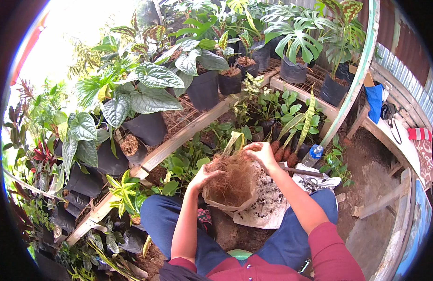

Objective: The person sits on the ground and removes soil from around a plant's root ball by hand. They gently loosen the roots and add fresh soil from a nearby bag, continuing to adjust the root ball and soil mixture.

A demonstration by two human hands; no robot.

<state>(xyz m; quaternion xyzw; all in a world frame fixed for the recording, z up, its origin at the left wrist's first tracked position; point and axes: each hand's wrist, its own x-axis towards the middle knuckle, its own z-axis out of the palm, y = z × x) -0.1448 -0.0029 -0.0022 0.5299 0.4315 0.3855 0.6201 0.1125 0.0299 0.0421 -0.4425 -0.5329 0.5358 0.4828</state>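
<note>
Brown coconut fibre (230,177) forms a loose clump above an open paper or plastic bag (228,207) between the knees. My left hand (207,175) holds the clump's left side, its fingers curled over the fibre. At the upper right of the clump, my right hand (260,152) pinches strands of it. A green and yellow leaf (234,142) rises just behind the fibre. Beside the bag, a white sheet (267,202) lies with dark soil bits on it. Several snake plants (304,126) with reddish-brown wrapped bases stand beyond my right hand.
Black pots (202,89) of leafy plants crowd a wooden-framed rack (188,131) at left and ahead. A capped plastic bottle (313,154), a rod-like tool (302,171) and scissors (312,181) are at right. A wooden bench (388,140) curves along the right side.
</note>
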